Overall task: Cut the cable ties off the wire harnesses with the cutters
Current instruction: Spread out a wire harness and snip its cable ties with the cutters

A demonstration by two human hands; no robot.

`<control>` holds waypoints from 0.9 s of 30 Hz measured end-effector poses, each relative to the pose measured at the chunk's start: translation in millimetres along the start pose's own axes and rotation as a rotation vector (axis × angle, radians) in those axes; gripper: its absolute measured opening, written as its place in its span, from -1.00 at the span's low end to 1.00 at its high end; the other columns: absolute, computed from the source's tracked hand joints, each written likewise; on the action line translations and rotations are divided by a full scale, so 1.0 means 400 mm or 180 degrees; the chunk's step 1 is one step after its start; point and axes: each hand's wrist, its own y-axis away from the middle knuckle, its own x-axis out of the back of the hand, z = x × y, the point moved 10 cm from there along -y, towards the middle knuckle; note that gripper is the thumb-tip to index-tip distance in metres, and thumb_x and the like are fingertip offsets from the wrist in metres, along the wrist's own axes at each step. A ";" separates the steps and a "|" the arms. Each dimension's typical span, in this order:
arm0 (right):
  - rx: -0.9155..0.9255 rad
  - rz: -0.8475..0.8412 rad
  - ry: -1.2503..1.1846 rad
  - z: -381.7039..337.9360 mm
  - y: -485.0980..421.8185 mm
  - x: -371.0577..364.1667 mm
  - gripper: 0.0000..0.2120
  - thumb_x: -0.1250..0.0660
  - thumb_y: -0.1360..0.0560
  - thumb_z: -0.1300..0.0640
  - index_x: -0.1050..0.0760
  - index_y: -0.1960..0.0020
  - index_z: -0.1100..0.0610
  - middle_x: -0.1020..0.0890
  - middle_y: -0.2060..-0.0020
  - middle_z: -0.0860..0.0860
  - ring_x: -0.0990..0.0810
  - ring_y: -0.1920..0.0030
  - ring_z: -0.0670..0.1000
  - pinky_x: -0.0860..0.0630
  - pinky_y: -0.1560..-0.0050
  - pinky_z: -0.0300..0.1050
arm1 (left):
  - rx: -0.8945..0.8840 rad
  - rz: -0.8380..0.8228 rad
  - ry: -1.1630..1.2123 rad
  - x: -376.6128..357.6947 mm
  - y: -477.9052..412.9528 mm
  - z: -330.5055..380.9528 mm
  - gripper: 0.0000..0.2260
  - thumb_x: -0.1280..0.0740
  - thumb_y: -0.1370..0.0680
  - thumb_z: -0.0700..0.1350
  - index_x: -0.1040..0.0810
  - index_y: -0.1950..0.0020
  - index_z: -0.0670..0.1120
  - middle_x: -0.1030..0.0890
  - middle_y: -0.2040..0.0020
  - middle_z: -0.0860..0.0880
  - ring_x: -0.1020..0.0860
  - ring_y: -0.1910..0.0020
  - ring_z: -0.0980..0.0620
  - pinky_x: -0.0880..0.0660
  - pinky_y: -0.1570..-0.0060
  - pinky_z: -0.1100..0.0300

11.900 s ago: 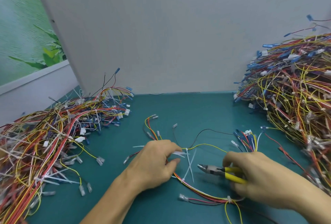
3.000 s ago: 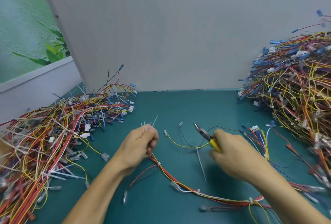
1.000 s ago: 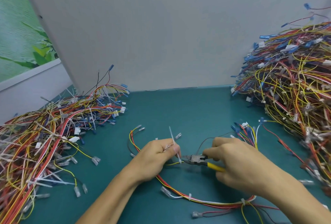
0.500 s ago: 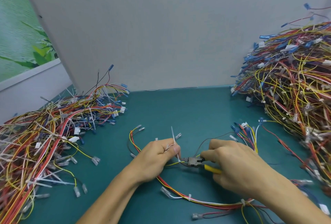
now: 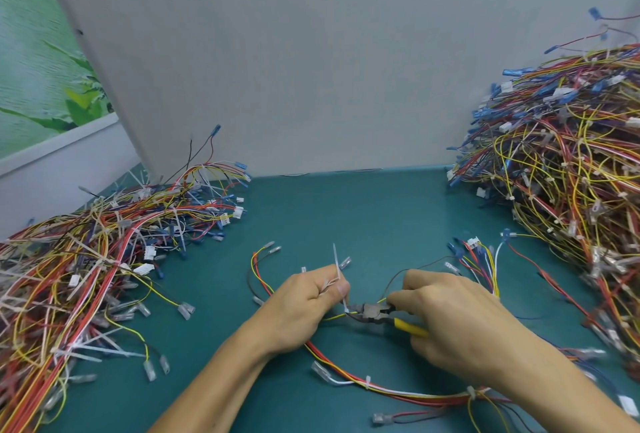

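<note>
A wire harness (image 5: 388, 392) of red, yellow and white wires lies in a loop on the teal table (image 5: 346, 218). My left hand (image 5: 304, 308) pinches a white cable tie (image 5: 336, 261) on the harness and holds several cut ties in its fist. My right hand (image 5: 450, 325) grips the yellow-handled cutters (image 5: 374, 315). The cutter jaws sit at the base of the pinched tie, right beside my left thumb. Two more white ties (image 5: 367, 382) still wrap the bundle near the front.
A pile of harnesses and cut ties (image 5: 90, 259) fills the left side of the table. A taller heap of harnesses (image 5: 568, 169) rises on the right. A grey board (image 5: 294, 58) stands behind the table.
The cutter jaws have slid a little left, closing in on the tie under my left thumb. My left hand has held its place.
</note>
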 end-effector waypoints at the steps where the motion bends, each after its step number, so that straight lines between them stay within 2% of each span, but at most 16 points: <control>1: 0.0009 0.0017 0.0032 -0.001 0.000 0.002 -0.82 -0.19 -0.46 0.01 -0.42 -0.06 -0.03 -0.42 0.01 -0.09 -0.51 -0.03 0.07 -0.27 0.26 -0.10 | -0.0011 -0.0004 -0.0005 0.000 0.000 0.002 -0.69 -0.14 -0.63 0.05 -0.36 0.24 -0.09 -0.26 0.35 0.05 -0.23 0.36 0.11 -0.22 0.28 0.15; 4: 0.0028 0.0058 0.0099 -0.005 0.002 0.008 -0.81 -0.18 -0.47 0.01 -0.41 -0.08 -0.05 -0.42 -0.01 -0.09 -0.49 -0.04 0.08 -0.23 0.25 -0.09 | -0.0017 -0.0009 -0.0010 0.001 0.001 0.004 -0.72 -0.12 -0.55 0.13 -0.33 0.28 0.01 -0.26 0.35 0.05 -0.23 0.37 0.11 -0.22 0.29 0.16; 9: 0.0033 0.0102 0.0119 -0.009 0.005 0.016 -0.76 -0.18 -0.44 0.02 -0.42 -0.11 -0.05 -0.43 -0.02 -0.10 -0.48 -0.06 0.06 -0.21 0.23 -0.10 | -0.0012 0.0003 -0.0022 0.000 -0.001 0.000 -0.67 -0.12 -0.54 0.13 -0.33 0.24 -0.11 -0.26 0.35 0.05 -0.23 0.35 0.11 -0.22 0.28 0.15; 12: 0.0032 0.0107 0.0056 -0.009 0.004 0.014 -0.79 -0.17 -0.45 0.02 -0.41 -0.07 -0.05 -0.43 -0.01 -0.09 -0.49 -0.04 0.07 -0.23 0.24 -0.09 | -0.0003 0.0003 -0.0026 0.000 -0.002 0.002 -0.72 -0.12 -0.54 0.13 -0.34 0.27 -0.02 -0.27 0.36 0.06 -0.24 0.36 0.11 -0.22 0.29 0.16; 17: 0.0116 0.0204 0.0101 -0.013 0.004 0.016 -0.88 -0.20 -0.44 0.06 -0.39 0.02 -0.02 -0.42 0.06 -0.07 -0.51 0.05 0.11 -0.26 0.28 -0.07 | -0.0014 -0.0013 -0.0072 0.000 0.000 0.001 -0.72 -0.17 -0.64 -0.01 -0.35 0.26 -0.03 -0.28 0.36 0.05 -0.24 0.36 0.12 -0.22 0.30 0.17; 19: 0.0271 0.0385 0.0169 -0.027 0.007 0.031 -0.86 -0.34 -0.34 0.09 -0.40 0.16 0.01 -0.46 0.18 -0.07 -0.53 0.21 0.10 -0.26 0.40 -0.09 | -0.0006 -0.0008 -0.0097 -0.001 -0.001 0.002 -0.72 -0.18 -0.65 -0.04 -0.35 0.24 -0.07 -0.28 0.36 0.05 -0.24 0.36 0.12 -0.22 0.30 0.19; 21: 0.0304 0.0509 0.0282 -0.032 0.012 0.046 -0.72 -0.52 -0.09 0.12 -0.43 0.34 0.01 -0.46 0.37 -0.10 -0.51 0.44 0.07 -0.15 0.55 -0.17 | 0.0005 -0.0002 -0.0103 0.000 -0.001 0.003 -0.72 -0.18 -0.65 -0.05 -0.35 0.23 -0.11 -0.27 0.37 0.07 -0.23 0.37 0.13 -0.21 0.31 0.20; 22: 0.0297 0.0534 0.0387 -0.033 0.013 0.052 -0.68 -0.55 -0.01 0.12 -0.43 0.38 0.01 -0.46 0.42 -0.11 -0.49 0.49 0.04 -0.10 0.56 -0.20 | 0.0007 -0.0002 -0.0100 -0.001 -0.001 0.003 -0.72 -0.18 -0.65 -0.05 -0.35 0.24 -0.10 -0.26 0.38 0.09 -0.22 0.38 0.14 -0.20 0.32 0.20; 27: 0.0278 0.0565 0.0580 -0.036 0.014 0.050 -0.66 -0.56 0.06 0.14 -0.45 0.39 0.01 -0.47 0.43 -0.11 -0.51 0.48 0.01 0.04 0.50 -0.20 | 0.0006 0.0005 -0.0079 0.000 -0.001 0.006 -0.71 -0.18 -0.65 -0.05 -0.32 0.28 0.00 -0.25 0.37 0.07 -0.22 0.36 0.12 -0.21 0.31 0.19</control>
